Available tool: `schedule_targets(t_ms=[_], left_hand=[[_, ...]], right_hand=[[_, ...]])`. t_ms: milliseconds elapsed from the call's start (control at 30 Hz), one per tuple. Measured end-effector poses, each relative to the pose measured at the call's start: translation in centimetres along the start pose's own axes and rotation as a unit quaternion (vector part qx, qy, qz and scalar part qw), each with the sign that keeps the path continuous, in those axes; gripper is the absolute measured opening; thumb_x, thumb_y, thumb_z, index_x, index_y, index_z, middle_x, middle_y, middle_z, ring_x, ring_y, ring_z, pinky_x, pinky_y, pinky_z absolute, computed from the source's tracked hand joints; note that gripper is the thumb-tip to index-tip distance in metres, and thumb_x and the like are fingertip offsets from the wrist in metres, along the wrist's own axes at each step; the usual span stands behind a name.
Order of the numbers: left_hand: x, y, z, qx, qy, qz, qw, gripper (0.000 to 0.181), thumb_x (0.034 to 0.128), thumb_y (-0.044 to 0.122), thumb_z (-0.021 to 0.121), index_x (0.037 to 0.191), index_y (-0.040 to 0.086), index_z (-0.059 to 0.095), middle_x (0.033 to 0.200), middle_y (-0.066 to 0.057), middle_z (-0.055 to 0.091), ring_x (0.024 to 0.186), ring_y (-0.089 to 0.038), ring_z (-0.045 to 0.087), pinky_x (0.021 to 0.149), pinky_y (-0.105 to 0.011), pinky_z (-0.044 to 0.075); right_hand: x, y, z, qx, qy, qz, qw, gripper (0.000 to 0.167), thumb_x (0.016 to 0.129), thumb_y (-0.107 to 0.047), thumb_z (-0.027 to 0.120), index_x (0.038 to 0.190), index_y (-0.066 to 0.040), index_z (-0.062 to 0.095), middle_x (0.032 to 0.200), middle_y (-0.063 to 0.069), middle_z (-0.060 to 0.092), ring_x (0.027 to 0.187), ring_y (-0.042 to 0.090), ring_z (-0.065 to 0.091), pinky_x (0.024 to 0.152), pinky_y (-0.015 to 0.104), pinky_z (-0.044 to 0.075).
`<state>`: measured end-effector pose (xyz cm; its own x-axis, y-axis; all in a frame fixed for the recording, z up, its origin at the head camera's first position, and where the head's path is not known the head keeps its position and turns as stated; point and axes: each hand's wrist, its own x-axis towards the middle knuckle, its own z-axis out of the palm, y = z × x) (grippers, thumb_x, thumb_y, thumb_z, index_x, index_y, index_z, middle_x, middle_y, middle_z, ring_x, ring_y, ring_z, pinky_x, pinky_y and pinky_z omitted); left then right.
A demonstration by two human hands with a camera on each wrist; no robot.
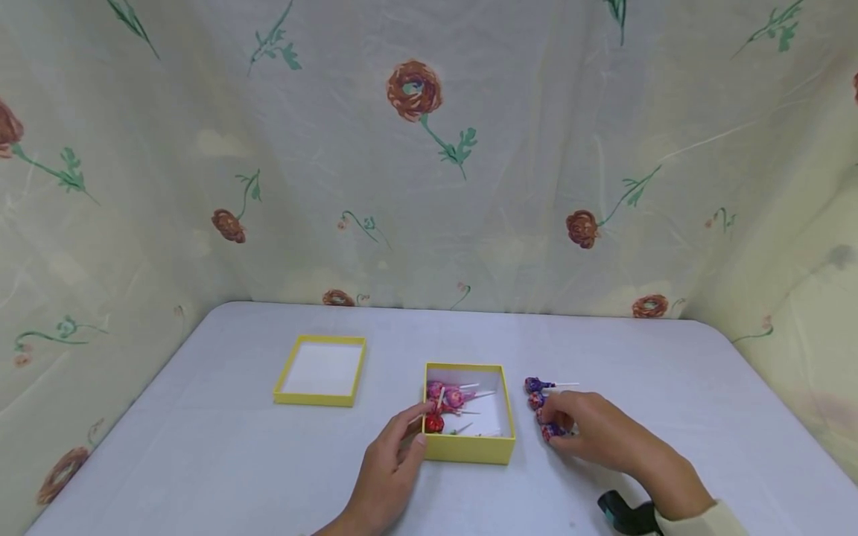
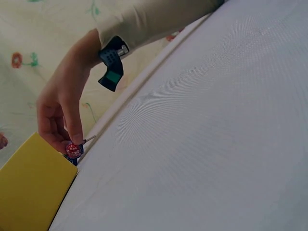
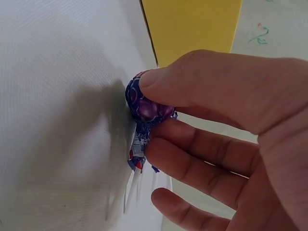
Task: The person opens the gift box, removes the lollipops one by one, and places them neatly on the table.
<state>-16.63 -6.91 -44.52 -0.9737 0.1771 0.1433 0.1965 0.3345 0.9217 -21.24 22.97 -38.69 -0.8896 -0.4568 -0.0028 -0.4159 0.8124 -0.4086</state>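
Note:
An open yellow box (image 1: 469, 449) with a white inside holds several pink and red wrapped lollipops (image 1: 454, 397), mostly along its left side. My left hand (image 1: 385, 469) rests against the box's left wall, its fingertips at the rim. To the right of the box, several purple-blue lollipops (image 1: 534, 385) lie in a column with their white sticks pointing right. Over the near end of that column my right hand (image 1: 599, 435) pinches a purple-wrapped lollipop (image 3: 144, 103) between thumb and fingers, close to the table. Its fingers cover part of the column.
A shallow yellow-rimmed lid (image 1: 315, 399), white inside, lies at the back left of the white table (image 1: 201, 447). A flowered curtain (image 1: 496, 223) hangs behind and at both sides. A dark device (image 1: 626, 514) sits at the right wrist.

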Motion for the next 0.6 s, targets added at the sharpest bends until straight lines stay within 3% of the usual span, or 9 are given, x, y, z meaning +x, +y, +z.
schedule_targets(t_ms=[333, 600], left_hand=[[0.02, -0.18, 0.0, 0.003, 0.003, 0.009, 0.9999, 0.038, 0.1021, 0.022, 0.046, 0.139, 0.029, 0.046, 0.143, 0.008, 0.046, 0.128, -0.017, 0.049, 0.095, -0.031, 0.05], [-0.03, -0.11, 0.07, 0.006, 0.006, 0.003, 1.0, 0.038, 0.1017, 0.02, 0.046, 0.139, 0.029, 0.046, 0.143, 0.007, 0.046, 0.128, -0.017, 0.049, 0.094, -0.03, 0.051]], right_hand=[[0.26, -0.03, 0.29, -0.007, -0.007, 0.023, 0.9997, 0.02, 0.077, -0.011, 0.079, 0.091, -0.016, 0.065, 0.076, -0.006, 0.051, 0.074, 0.012, 0.048, 0.061, 0.023, 0.043], [0.1, 0.1, 0.43, -0.009, 0.005, 0.002, 0.9999, 0.02, 0.077, -0.012, 0.079, 0.086, -0.017, 0.063, 0.075, -0.006, 0.05, 0.071, 0.01, 0.047, 0.059, 0.023, 0.04]])
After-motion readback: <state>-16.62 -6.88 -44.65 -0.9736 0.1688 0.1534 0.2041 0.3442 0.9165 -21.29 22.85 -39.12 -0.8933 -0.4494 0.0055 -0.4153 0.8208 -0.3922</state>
